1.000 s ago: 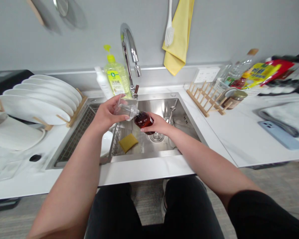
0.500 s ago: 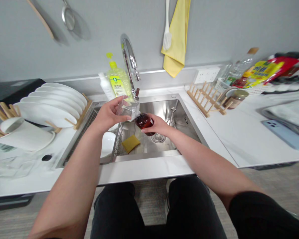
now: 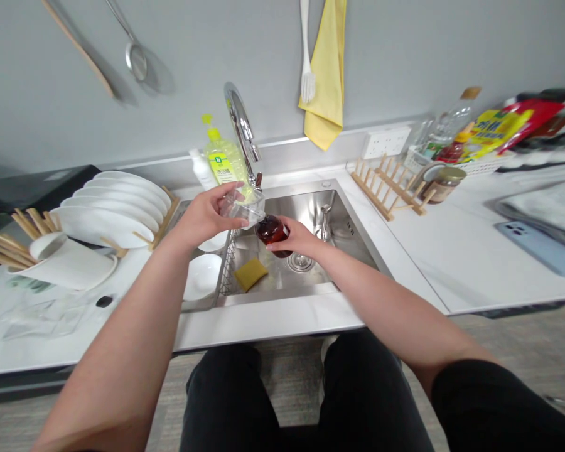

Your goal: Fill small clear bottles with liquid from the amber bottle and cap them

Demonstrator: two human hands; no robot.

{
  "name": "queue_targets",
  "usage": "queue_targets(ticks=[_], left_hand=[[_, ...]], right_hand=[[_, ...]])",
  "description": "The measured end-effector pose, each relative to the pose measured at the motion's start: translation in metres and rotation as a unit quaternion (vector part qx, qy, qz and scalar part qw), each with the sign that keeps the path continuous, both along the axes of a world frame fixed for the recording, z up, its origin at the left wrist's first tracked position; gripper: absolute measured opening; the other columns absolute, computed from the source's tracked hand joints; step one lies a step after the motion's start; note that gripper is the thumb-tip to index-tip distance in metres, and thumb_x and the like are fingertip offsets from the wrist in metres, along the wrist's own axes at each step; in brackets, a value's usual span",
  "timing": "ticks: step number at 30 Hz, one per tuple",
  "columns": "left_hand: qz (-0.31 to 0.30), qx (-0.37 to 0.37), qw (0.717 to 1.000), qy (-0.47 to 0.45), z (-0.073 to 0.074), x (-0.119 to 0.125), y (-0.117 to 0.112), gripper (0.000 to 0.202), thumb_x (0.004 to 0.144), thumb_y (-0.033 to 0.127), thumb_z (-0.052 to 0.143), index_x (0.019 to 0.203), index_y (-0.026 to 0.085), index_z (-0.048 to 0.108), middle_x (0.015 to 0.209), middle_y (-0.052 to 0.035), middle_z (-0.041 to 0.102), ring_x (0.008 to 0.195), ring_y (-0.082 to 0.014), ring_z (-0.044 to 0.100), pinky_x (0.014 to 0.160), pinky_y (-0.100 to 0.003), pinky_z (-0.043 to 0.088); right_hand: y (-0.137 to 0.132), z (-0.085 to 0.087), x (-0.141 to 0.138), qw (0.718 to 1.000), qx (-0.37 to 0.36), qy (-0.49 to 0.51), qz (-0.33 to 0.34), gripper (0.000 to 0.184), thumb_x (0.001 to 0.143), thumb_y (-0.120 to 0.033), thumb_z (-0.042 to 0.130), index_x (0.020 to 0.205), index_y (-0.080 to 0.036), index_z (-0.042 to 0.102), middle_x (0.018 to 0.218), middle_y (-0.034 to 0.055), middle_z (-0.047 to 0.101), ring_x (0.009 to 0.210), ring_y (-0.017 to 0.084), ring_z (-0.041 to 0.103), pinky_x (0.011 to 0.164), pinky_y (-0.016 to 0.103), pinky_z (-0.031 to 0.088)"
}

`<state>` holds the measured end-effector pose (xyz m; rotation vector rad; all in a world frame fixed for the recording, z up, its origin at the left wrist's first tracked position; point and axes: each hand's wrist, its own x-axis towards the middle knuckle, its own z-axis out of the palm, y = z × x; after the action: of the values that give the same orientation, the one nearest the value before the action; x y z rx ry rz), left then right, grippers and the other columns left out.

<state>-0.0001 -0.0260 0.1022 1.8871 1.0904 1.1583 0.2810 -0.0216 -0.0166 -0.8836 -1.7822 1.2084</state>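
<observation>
Amber bottle: held above the basin of the stainless steel sink. Long axis lies near level, slanting from the base at lower right up to the neck end at upper left. Neck end meets a clear plastic wrapper; exact form of the wrapper unclear, and the bottle's cap is hidden by it.

Left to right. Wooden chopsticks stand in a white holder tipped on its side. White plates stand in a wooden rack beside the sink. Left hand is closed around the clear plastic wrapper, grasping it from the left, nearer the neck end. White bowl sits below the left wrist. Yellow sponge lies on the sink floor, under and apart from the bottle. Right hand grasps the amber bottle around its body from the right, nearer the base end. Further right: empty wooden plate rack, glass jar, phone.
</observation>
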Motion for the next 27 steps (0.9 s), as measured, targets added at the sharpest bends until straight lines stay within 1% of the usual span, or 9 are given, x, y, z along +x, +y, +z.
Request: queue_targets(ticks=[3,7,12,17,20,23,27], left_hand=[[0.002,0.004,1.000,0.009,0.001,0.000,0.003,0.101,0.052,0.020,0.111,0.148,0.024,0.079,0.115,-0.0081,0.079,0.080,-0.0176,0.066,0.073,-0.032,0.059],[0.007,0.017,0.999,0.051,0.009,0.004,0.001,0.100,0.057,0.029,0.109,0.151,0.023,0.077,0.116,-0.0084,0.078,0.078,-0.0160,0.063,0.070,-0.030,0.056],[0.023,0.004,0.994,0.107,0.020,0.011,-0.004,0.105,0.063,0.040,0.106,0.160,0.021,0.070,0.126,-0.0116,0.077,0.085,-0.0163,0.063,0.075,-0.030,0.056],[0.025,0.011,0.992,0.121,0.027,0.016,-0.005,0.105,0.063,0.044,0.105,0.160,0.022,0.070,0.127,-0.0111,0.076,0.087,-0.0166,0.063,0.079,-0.031,0.057],[0.028,0.007,0.991,0.129,0.033,0.019,-0.006,0.105,0.063,0.045,0.105,0.159,0.022,0.070,0.127,-0.0114,0.076,0.087,-0.0173,0.062,0.080,-0.033,0.057],[0.026,0.004,0.989,0.146,0.040,0.022,-0.008,0.104,0.063,0.046,0.104,0.159,0.022,0.071,0.126,-0.0110,0.076,0.083,-0.0157,0.059,0.077,-0.032,0.054],[0.029,0.006,0.985,0.169,0.048,0.026,-0.011,0.104,0.064,0.047,0.104,0.159,0.023,0.070,0.124,-0.0092,0.075,0.075,-0.0120,0.051,0.070,-0.030,0.047]], right_hand=[[0.001,0.000,0.001,1.000,0.007,0.000,-0.007,0.082,0.068,-0.047,0.107,0.141,-0.030,0.074,0.136,0.0049,0.083,0.126,0.035,0.079,0.122,0.059,0.060],[0.002,-0.001,0.001,1.000,0.011,0.007,-0.013,0.081,0.068,-0.046,0.107,0.140,-0.030,0.074,0.136,0.0046,0.083,0.128,0.036,0.079,0.122,0.060,0.059],[0.004,-0.005,0.001,0.999,0.016,0.021,-0.019,0.080,0.068,-0.045,0.107,0.139,-0.029,0.076,0.135,0.0052,0.084,0.126,0.038,0.079,0.121,0.060,0.060],[0.006,-0.007,0.001,0.999,0.026,0.030,-0.021,0.082,0.069,-0.046,0.106,0.143,-0.030,0.075,0.136,0.0047,0.083,0.128,0.037,0.079,0.121,0.059,0.060],[0.006,-0.006,0.001,0.999,0.027,0.036,-0.023,0.081,0.069,-0.046,0.106,0.142,-0.030,0.075,0.136,0.0049,0.083,0.126,0.037,0.079,0.121,0.060,0.060],[0.004,-0.004,0.001,0.999,0.019,0.042,-0.026,0.080,0.068,-0.045,0.107,0.140,-0.030,0.076,0.134,0.0051,0.084,0.124,0.038,0.080,0.121,0.062,0.060],[0.001,-0.001,0.000,0.998,0.014,0.056,-0.027,0.080,0.068,-0.045,0.107,0.141,-0.031,0.076,0.134,0.0050,0.084,0.127,0.038,0.079,0.121,0.063,0.060]])
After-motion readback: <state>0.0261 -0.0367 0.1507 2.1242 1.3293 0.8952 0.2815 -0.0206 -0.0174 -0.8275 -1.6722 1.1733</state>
